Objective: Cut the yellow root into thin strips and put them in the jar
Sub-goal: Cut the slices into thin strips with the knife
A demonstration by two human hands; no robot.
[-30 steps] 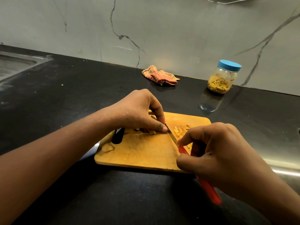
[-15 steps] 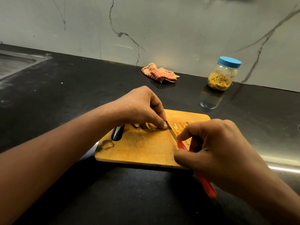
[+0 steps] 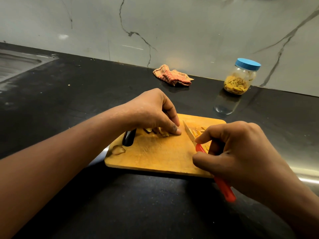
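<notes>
The yellow root (image 3: 159,131) lies on the wooden cutting board (image 3: 155,159), towards its far edge. Your left hand (image 3: 151,112) holds it down: the fingers are curled over the pieces and the thumb tip presses beside them. Just right of the thumb is the blade of the knife (image 3: 224,188), which points away from you. On its other side lie the thin strips (image 3: 196,132) already cut. Your right hand (image 3: 241,152) grips the red handle, with the forefinger reaching onto the blade. One loose slice (image 3: 118,150) rests at the left end of the board, near its slot. The jar (image 3: 240,80) stands well apart at the back right on the black counter (image 3: 86,100), blue lid (image 3: 248,63) on, with yellow strips in its lower part. A striped cloth (image 3: 172,77) lies to its left, by the wall.
</notes>
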